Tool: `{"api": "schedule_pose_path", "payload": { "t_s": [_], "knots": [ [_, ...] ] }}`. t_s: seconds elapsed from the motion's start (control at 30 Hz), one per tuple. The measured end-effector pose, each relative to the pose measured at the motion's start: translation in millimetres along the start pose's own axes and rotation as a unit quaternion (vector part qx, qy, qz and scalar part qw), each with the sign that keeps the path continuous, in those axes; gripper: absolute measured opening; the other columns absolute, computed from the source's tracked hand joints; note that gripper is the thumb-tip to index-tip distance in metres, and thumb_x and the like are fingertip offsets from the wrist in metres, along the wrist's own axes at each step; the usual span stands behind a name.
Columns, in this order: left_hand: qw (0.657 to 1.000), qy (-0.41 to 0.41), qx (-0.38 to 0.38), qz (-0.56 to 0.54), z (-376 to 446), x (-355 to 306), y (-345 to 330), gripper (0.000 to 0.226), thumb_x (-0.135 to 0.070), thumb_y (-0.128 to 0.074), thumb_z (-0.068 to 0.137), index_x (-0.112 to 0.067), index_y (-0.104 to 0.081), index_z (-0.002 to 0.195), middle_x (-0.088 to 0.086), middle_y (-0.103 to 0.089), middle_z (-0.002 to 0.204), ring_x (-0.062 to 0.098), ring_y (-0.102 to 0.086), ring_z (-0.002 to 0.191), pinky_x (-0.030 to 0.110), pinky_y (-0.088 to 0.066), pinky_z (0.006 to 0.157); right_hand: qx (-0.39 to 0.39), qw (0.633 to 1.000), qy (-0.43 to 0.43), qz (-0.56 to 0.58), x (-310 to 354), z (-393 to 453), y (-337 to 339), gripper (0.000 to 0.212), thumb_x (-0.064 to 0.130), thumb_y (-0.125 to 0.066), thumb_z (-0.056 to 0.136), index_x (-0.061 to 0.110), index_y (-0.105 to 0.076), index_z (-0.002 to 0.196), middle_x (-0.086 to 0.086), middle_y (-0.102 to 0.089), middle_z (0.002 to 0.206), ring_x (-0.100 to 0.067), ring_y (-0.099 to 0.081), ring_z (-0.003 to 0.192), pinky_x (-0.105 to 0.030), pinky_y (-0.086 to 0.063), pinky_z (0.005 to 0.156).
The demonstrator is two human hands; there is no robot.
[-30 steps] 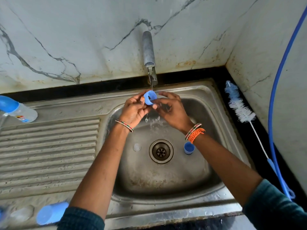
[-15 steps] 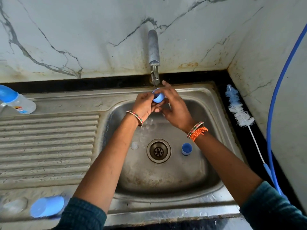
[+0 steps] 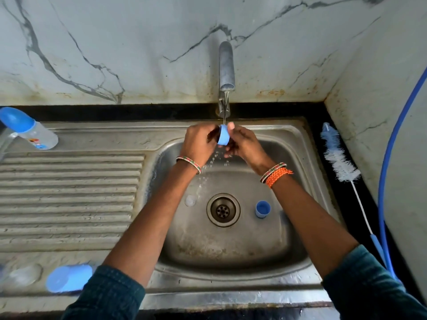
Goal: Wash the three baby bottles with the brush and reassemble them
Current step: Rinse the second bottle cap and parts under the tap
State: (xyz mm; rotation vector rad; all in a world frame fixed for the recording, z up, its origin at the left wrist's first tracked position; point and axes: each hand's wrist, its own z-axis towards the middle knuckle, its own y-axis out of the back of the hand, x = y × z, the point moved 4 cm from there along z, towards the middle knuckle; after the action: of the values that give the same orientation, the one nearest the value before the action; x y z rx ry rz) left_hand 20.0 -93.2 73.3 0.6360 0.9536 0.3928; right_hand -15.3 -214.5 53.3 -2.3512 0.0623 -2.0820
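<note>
Under the running tap [image 3: 226, 72] my left hand [image 3: 198, 144] and my right hand [image 3: 245, 144] together hold a small blue bottle ring [image 3: 223, 135], turned on its side in the water stream. A second blue ring [image 3: 262, 209] stands on the sink floor right of the drain [image 3: 223, 209]. A clear teat [image 3: 190, 200] lies left of the drain. One assembled bottle with a blue cap [image 3: 27, 129] lies at the back left of the drainboard. A blue cap [image 3: 69, 278] and a clear bottle [image 3: 20, 277] lie blurred at the front left. The bottle brush [image 3: 337, 155] rests on the right counter.
The steel sink basin [image 3: 231, 250] sits in a black counter, with a ribbed drainboard [image 3: 69, 199] on its left. A blue hose [image 3: 388, 172] runs down the right wall. Marble walls close off the back and right.
Both hands have turned the blue ring from facing up to lying sideways under the stream, staying beneath the tap. The camera has shifted slightly.
</note>
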Motion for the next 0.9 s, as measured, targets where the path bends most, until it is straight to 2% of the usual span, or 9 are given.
{"api": "schedule_pose_path", "payload": {
  "t_s": [0.07, 0.17, 0.3, 0.4, 0.53, 0.67, 0.77, 0.83, 0.9],
  "knots": [
    [0.998, 0.028, -0.024, -0.052, -3, 4, -1, 0.020, 0.006, -0.064, 0.074, -0.001, -0.071, 0.092, 0.012, -0.071, 0.083, 0.015, -0.062, 0.072, 0.011, -0.046, 0.065, 0.001, 0.998, -0.011, -0.063, 4, 1, -2, 0.049, 0.043, -0.029, 0.102, 0.011, -0.059, 0.082, -0.004, -0.054, 0.058, -0.013, -0.048, 0.048, -0.024, -0.042, 0.044],
    [0.979, 0.128, 0.007, -0.156, -6, 7, -7, 0.008, 0.001, -0.064, 0.080, -0.005, -0.068, 0.083, 0.011, -0.067, 0.071, 0.014, -0.062, 0.056, 0.021, -0.052, 0.051, -0.024, 0.987, -0.035, -0.155, 7, 3, -1, 0.062, 0.053, -0.019, 0.101, 0.015, -0.057, 0.069, -0.003, -0.049, 0.046, -0.012, -0.042, 0.036, -0.020, -0.035, 0.039],
    [0.951, 0.238, 0.065, -0.187, -14, 14, -17, 0.035, -0.016, -0.058, 0.091, -0.009, -0.053, 0.057, 0.002, -0.049, 0.044, 0.004, -0.043, 0.030, 0.016, -0.033, 0.037, -0.060, 0.941, 0.115, -0.312, 14, 4, 4, 0.039, 0.040, -0.029, 0.103, 0.014, -0.054, 0.086, -0.003, -0.057, 0.062, -0.012, -0.055, 0.052, -0.027, -0.043, 0.051],
    [0.890, 0.310, 0.133, -0.307, -15, 14, -23, 0.039, -0.012, -0.046, 0.095, -0.011, -0.048, 0.056, -0.007, -0.040, 0.040, 0.005, -0.031, 0.031, 0.013, -0.022, 0.036, -0.027, 0.945, 0.179, -0.274, 13, 0, 0, 0.024, 0.028, -0.034, 0.104, 0.011, -0.050, 0.103, -0.003, -0.055, 0.070, -0.002, -0.047, 0.054, -0.016, -0.038, 0.052],
    [0.829, 0.356, 0.183, -0.390, -15, 4, -23, 0.037, -0.013, -0.039, 0.096, -0.009, -0.048, 0.060, -0.007, -0.038, 0.041, 0.004, -0.027, 0.031, 0.011, -0.017, 0.033, -0.066, 0.946, 0.174, -0.264, 15, 3, 1, 0.025, 0.033, -0.031, 0.104, 0.022, -0.047, 0.087, -0.002, -0.049, 0.067, -0.006, -0.043, 0.057, -0.022, -0.035, 0.055],
    [0.955, 0.237, 0.119, -0.132, -2, 6, -16, 0.025, -0.017, -0.055, 0.088, -0.006, -0.059, 0.065, 0.000, -0.053, 0.052, 0.012, -0.046, 0.046, 0.020, -0.035, 0.046, -0.148, 0.914, 0.142, -0.350, 12, 9, 1, 0.041, 0.032, -0.027, 0.101, 0.014, -0.049, 0.070, -0.008, -0.054, 0.063, -0.028, -0.051, 0.064, -0.034, -0.030, 0.061],
    [0.990, 0.084, 0.073, -0.086, 6, -5, -4, 0.004, -0.001, -0.061, 0.078, -0.002, -0.059, 0.081, 0.002, -0.057, 0.068, 0.012, -0.049, 0.056, 0.020, -0.034, 0.054, -0.131, 0.912, 0.018, -0.387, 6, 15, 1, 0.028, 0.021, -0.030, 0.100, 0.007, -0.053, 0.091, -0.026, -0.059, 0.097, -0.038, -0.054, 0.092, -0.040, -0.033, 0.075],
    [0.996, 0.004, 0.078, -0.039, 8, -9, -1, 0.010, 0.002, -0.060, 0.077, 0.002, -0.059, 0.087, 0.006, -0.058, 0.070, 0.019, -0.053, 0.060, 0.020, -0.034, 0.057, -0.091, 0.959, -0.065, -0.262, 7, 16, 0, 0.033, 0.030, -0.031, 0.096, 0.011, -0.049, 0.075, -0.016, -0.057, 0.076, -0.028, -0.053, 0.069, -0.033, -0.037, 0.059],
    [0.997, -0.016, 0.076, -0.030, 7, -9, -2, 0.018, 0.004, -0.059, 0.077, 0.002, -0.060, 0.095, 0.009, -0.060, 0.071, 0.022, -0.056, 0.061, 0.021, -0.039, 0.056, -0.051, 0.975, -0.165, -0.143, 8, 12, -2, 0.043, 0.038, -0.024, 0.098, 0.015, -0.039, 0.065, 0.001, -0.041, 0.044, -0.011, -0.035, 0.039, -0.018, -0.024, 0.041]
  ]
}}
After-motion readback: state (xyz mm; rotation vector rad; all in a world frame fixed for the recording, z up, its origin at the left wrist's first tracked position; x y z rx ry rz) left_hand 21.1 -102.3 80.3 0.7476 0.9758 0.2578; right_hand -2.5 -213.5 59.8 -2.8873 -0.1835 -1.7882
